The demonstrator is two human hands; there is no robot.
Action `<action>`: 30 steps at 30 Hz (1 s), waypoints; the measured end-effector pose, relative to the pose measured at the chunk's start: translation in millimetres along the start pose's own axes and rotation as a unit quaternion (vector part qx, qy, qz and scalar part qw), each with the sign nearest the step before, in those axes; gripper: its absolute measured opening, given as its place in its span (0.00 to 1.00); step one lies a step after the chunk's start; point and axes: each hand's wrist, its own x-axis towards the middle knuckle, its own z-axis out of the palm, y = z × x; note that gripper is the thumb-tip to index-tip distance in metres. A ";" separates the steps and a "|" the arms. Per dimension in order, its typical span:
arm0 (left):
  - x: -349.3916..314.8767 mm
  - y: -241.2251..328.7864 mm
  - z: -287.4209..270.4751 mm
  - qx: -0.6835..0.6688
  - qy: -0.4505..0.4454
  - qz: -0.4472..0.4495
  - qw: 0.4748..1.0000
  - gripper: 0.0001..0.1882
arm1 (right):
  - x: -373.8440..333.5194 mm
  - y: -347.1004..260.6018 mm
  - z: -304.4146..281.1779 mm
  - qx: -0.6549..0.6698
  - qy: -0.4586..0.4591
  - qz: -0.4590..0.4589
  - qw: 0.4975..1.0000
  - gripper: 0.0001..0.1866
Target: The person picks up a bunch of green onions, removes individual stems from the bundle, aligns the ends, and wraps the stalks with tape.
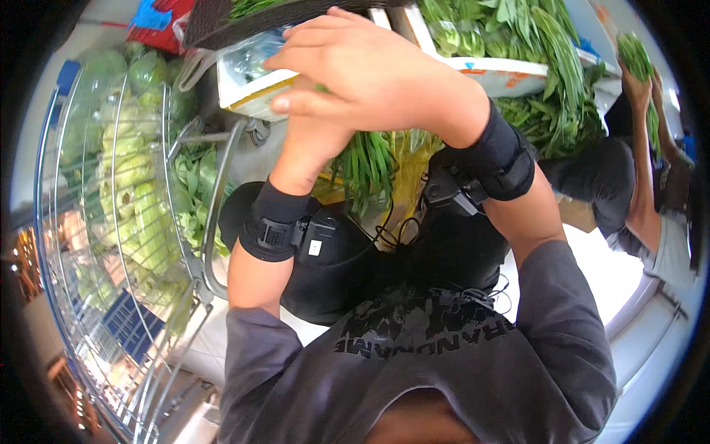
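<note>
A bunch of long, thin green chives hangs tips down below my hands, in front of my knees. My left hand appears closed around its upper part, where a bit of green shows between the hands; most of the left fingers are hidden. Across the top of it lies my right hand, with fingers stretched out to the left and thumb apart. Nothing shows in the right hand's grip. Behind the bunch are yellow plastic bags.
At left stands a wire cart of bagged pale-green vegetables. A dark tray of thin greens rests above a white foam box. Leafy greens fill a box at back right. Another person's hand holds a green bunch at far right.
</note>
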 end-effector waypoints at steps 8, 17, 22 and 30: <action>-0.9 17.8 -19.1 -0.183 -0.139 -0.231 0.946 0.14 | -24.9 30.4 -49.7 0.112 0.042 0.016 0.993 0.35; 15.6 2.0 -45.5 -0.298 -0.081 -0.003 0.951 0.15 | -299.1 97.6 -175.3 0.226 0.057 0.557 0.797 0.27; 13.9 -11.7 -62.5 -0.372 -0.098 -0.057 0.921 0.12 | -410.7 111.6 -55.3 0.112 -0.210 0.587 0.774 0.20; 20.5 -14.4 -45.9 -0.363 -0.029 -0.086 0.928 0.14 | -457.3 139.5 75.6 -0.110 -0.099 0.637 0.757 0.17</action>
